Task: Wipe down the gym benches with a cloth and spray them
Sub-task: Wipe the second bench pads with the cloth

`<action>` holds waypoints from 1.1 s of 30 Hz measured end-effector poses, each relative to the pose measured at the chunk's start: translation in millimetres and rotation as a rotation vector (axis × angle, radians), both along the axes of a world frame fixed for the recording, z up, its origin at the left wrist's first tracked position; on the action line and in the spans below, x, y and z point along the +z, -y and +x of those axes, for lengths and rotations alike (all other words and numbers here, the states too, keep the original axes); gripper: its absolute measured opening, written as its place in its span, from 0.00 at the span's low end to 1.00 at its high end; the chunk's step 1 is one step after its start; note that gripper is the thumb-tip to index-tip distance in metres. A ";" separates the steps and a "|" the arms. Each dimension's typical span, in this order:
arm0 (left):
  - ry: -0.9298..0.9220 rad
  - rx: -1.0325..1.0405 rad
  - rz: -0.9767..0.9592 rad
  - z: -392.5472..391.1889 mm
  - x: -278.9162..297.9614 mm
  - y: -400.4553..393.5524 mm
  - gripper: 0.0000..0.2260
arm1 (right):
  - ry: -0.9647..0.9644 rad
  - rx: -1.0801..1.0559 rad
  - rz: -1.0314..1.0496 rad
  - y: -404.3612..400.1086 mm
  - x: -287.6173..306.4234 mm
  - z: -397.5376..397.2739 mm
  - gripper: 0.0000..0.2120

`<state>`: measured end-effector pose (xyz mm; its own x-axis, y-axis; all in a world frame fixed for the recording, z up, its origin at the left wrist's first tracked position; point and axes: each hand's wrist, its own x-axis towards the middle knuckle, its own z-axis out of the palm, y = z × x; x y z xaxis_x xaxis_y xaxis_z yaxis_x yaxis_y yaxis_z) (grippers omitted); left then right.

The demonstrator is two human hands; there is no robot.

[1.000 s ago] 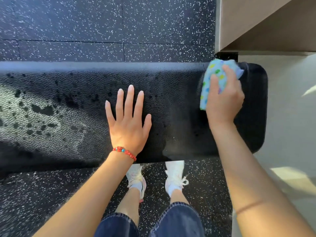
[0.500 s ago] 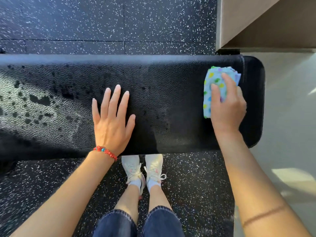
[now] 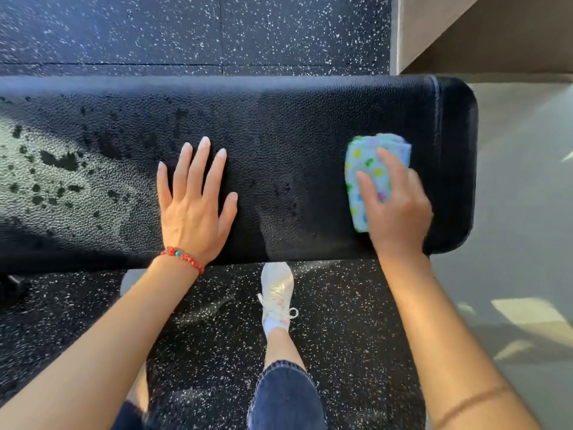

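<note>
A black padded gym bench (image 3: 279, 125) runs across the view, its rounded end at the right. Wet spray drops and dark patches lie on its left part. My right hand (image 3: 397, 209) presses a folded light-blue cloth with coloured dots (image 3: 366, 169) flat on the pad near the right end. My left hand (image 3: 193, 200), with a red bead bracelet at the wrist, rests flat on the pad's middle, fingers spread, holding nothing. No spray bottle is in view.
Black speckled rubber floor (image 3: 186, 32) lies beyond and under the bench. Pale floor (image 3: 521, 212) begins right of the bench end, with a beige wall corner (image 3: 434, 29) at top right. My white shoe (image 3: 276, 293) and jeans leg stand just in front of the bench.
My right hand has drawn the cloth from the far edge of the pad toward the near edge. My left hand has slid a little left. One foot has moved out of sight.
</note>
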<state>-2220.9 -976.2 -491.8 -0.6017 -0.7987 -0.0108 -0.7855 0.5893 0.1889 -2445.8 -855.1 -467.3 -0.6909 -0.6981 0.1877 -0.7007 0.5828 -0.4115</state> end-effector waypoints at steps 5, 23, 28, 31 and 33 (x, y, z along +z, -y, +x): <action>-0.008 -0.002 -0.001 0.0 -0.5 0.3 0.24 | 0.154 -0.241 0.035 -23.6 2.7 -11.7 0.17; -0.025 0.047 0.035 105.9 13.6 54.9 0.22 | 0.210 -0.375 0.067 6.7 7.4 77.5 0.19; 0.012 0.029 0.028 122.4 3.3 64.1 0.23 | 0.242 -0.485 -0.026 38.7 6.3 119.9 0.18; 0.020 0.025 0.024 123.1 2.3 65.0 0.23 | 0.223 -0.271 -0.041 71.3 5.9 177.5 0.16; 0.010 0.021 0.031 123.4 3.6 65.2 0.23 | 0.237 -0.159 -0.031 89.1 7.0 206.0 0.15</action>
